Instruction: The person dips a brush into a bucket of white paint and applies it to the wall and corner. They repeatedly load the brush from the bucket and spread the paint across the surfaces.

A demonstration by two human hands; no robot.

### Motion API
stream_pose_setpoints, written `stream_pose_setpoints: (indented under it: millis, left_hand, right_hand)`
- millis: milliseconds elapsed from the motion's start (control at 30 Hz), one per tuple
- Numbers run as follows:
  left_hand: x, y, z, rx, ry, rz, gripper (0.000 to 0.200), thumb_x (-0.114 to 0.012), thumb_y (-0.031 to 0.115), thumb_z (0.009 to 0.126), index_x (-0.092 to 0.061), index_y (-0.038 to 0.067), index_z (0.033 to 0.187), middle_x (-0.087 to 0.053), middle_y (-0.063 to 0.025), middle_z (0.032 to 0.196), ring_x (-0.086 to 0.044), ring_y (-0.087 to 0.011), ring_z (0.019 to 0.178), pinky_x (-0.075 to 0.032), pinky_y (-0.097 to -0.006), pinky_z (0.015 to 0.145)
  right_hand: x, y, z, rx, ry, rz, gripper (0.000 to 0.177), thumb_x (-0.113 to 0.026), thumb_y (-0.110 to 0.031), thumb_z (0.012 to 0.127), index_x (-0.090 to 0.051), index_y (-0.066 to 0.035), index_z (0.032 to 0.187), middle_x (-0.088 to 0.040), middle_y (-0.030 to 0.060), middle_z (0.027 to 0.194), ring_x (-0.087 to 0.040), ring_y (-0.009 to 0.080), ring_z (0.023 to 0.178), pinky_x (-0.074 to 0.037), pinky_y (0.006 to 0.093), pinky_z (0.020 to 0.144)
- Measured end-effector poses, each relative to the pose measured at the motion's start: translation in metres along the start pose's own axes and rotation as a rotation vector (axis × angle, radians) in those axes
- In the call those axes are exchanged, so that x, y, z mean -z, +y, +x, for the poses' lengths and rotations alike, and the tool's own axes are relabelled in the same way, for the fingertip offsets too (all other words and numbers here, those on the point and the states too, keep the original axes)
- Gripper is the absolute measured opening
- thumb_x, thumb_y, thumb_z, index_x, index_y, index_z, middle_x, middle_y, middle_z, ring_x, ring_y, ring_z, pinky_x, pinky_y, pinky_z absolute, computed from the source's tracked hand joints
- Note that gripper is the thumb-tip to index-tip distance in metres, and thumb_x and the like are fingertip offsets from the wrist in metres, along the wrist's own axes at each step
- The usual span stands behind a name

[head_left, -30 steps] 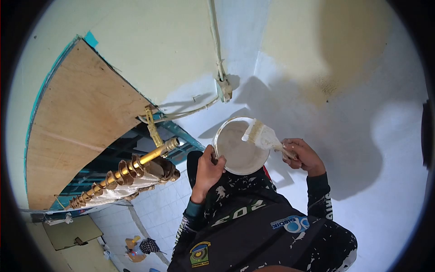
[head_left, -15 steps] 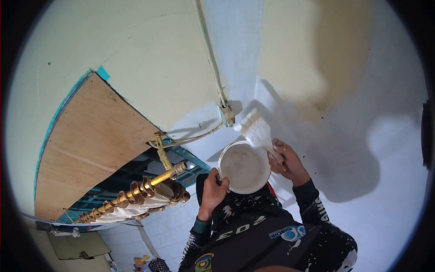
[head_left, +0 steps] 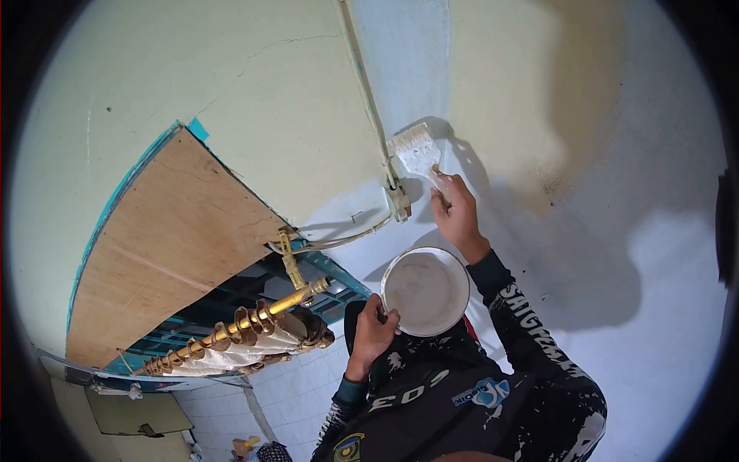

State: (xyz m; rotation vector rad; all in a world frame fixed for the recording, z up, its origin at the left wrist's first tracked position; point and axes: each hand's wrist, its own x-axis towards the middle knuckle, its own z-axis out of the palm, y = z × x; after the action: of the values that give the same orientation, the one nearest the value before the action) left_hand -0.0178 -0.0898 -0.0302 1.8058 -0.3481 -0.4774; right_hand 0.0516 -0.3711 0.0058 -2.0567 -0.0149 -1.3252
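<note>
My right hand [head_left: 457,208] grips the handle of a wide paintbrush [head_left: 419,152], its bristles pointing up and left at the wall corner. White paint coats the brush's head, and the bristles are close to or touching the white-painted strip [head_left: 400,54]. Low in front of my body, my left hand [head_left: 373,333] holds a round tub [head_left: 426,291] by its rim, thumb over the edge. Inside the tub is pale, whitish paint, with its level hard to judge. Just left of the brush, a cable runs down to a small socket box [head_left: 398,202].
On the left, a plywood panel [head_left: 177,246] sits in a teal frame. A gold curtain rod [head_left: 262,314] with brown rings and a bunched curtain juts toward me. Cream wall [head_left: 254,85] lies above, and white-painted wall [head_left: 570,262] on the right. Tiles [head_left: 292,385] show below.
My right hand has lifted the paintbrush up and left from above the tub to the wall corner. The tub stays in my left hand, and the view has shifted slightly.
</note>
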Motion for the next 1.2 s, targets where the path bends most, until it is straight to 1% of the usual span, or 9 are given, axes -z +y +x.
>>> stream_pose_setpoints:
  millis: [100, 300, 433, 500, 633, 700, 800, 1000, 1200]
  left_hand:
    - [0.000, -0.003, -0.002, -0.006, 0.001, -0.018, 0.017, -0.064, 0.008, 0.093, -0.052, -0.005, 0.095, -0.058, -0.0077, 0.071, -0.067, -0.0151, 0.059, -0.051, -0.0299, 0.053]
    - [-0.002, 0.000, -0.004, -0.013, 0.008, -0.046, 0.016, -0.064, 0.007, 0.093, -0.053, -0.005, 0.096, -0.058, -0.0072, 0.071, -0.066, -0.0148, 0.058, -0.051, -0.0292, 0.053]
    - [-0.001, -0.003, -0.004, -0.021, 0.019, -0.043, 0.016, -0.064, 0.007, 0.093, -0.053, -0.005, 0.096, -0.058, -0.0074, 0.071, -0.066, -0.0147, 0.058, -0.051, -0.0288, 0.053]
    - [-0.001, -0.005, -0.004, -0.024, 0.016, -0.055, 0.016, -0.064, 0.007, 0.093, -0.053, -0.005, 0.096, -0.058, -0.0073, 0.071, -0.066, -0.0147, 0.058, -0.051, -0.0288, 0.053]
    - [0.000, -0.004, -0.002, -0.021, 0.011, -0.020, 0.017, -0.064, 0.007, 0.093, -0.053, -0.005, 0.095, -0.058, -0.0080, 0.071, -0.066, -0.0147, 0.058, -0.051, -0.0287, 0.053]
    - [-0.001, -0.002, -0.004, -0.010, 0.007, -0.013, 0.017, -0.064, 0.007, 0.093, -0.052, -0.005, 0.095, -0.059, -0.0082, 0.071, -0.066, -0.0148, 0.058, -0.051, -0.0288, 0.053]
    - [-0.002, 0.001, -0.002, -0.010, 0.000, -0.044, 0.017, -0.064, 0.007, 0.094, -0.052, -0.005, 0.095, -0.059, -0.0091, 0.072, -0.066, -0.0152, 0.059, -0.052, -0.0291, 0.053]
    - [-0.001, -0.002, -0.002, -0.038, 0.024, -0.021, 0.017, -0.064, 0.007, 0.094, -0.051, -0.005, 0.095, -0.060, -0.0099, 0.072, -0.067, -0.0155, 0.059, -0.053, -0.0297, 0.053]
    - [0.001, -0.008, -0.003, -0.014, -0.006, -0.029, 0.017, -0.064, 0.007, 0.094, -0.053, -0.005, 0.098, -0.061, -0.0097, 0.073, -0.067, -0.0160, 0.060, -0.053, -0.0295, 0.054]
  right_hand:
    - [-0.006, 0.001, 0.006, -0.091, -0.039, 0.029, 0.038, -0.065, 0.003, 0.088, -0.064, -0.001, 0.125, -0.061, 0.0175, 0.092, -0.063, 0.0329, 0.074, -0.052, 0.0408, 0.064]
    - [-0.015, 0.009, 0.004, -0.081, -0.078, -0.053, 0.040, -0.065, 0.000, 0.089, -0.064, -0.007, 0.128, -0.060, 0.0164, 0.091, -0.063, 0.0343, 0.072, -0.051, 0.0433, 0.062]
    - [-0.014, 0.020, -0.022, -0.073, -0.118, -0.109, 0.040, -0.065, 0.001, 0.088, -0.064, -0.007, 0.127, -0.060, 0.0167, 0.092, -0.063, 0.0354, 0.072, -0.052, 0.0441, 0.063]
    - [-0.010, 0.019, -0.031, -0.174, -0.149, -0.058, 0.034, -0.065, 0.004, 0.087, -0.065, 0.000, 0.121, -0.061, 0.0181, 0.093, -0.064, 0.0352, 0.078, -0.052, 0.0404, 0.066]
    - [-0.001, 0.009, -0.019, -0.091, -0.060, -0.060, 0.034, -0.066, 0.003, 0.087, -0.066, 0.000, 0.121, -0.061, 0.0181, 0.093, -0.063, 0.0348, 0.077, -0.052, 0.0400, 0.066]
    - [0.000, 0.000, -0.003, -0.077, -0.041, -0.041, 0.042, -0.067, 0.002, 0.085, -0.065, -0.007, 0.127, -0.059, 0.0168, 0.089, -0.064, 0.0359, 0.072, -0.052, 0.0448, 0.063]
    - [-0.008, 0.001, 0.012, -0.035, -0.064, -0.083, 0.044, -0.067, 0.001, 0.086, -0.064, -0.008, 0.129, -0.059, 0.0167, 0.090, -0.064, 0.0365, 0.072, -0.053, 0.0452, 0.063]
    - [-0.027, 0.032, -0.036, -0.107, -0.163, -0.161, 0.045, -0.066, -0.002, 0.086, -0.064, -0.010, 0.130, -0.060, 0.0163, 0.093, -0.065, 0.0372, 0.074, -0.055, 0.0462, 0.064]
    - [-0.003, 0.027, -0.039, -0.175, -0.230, -0.128, 0.044, -0.066, 0.003, 0.083, -0.067, -0.007, 0.125, -0.060, 0.0167, 0.089, -0.064, 0.0363, 0.075, -0.054, 0.0439, 0.066]
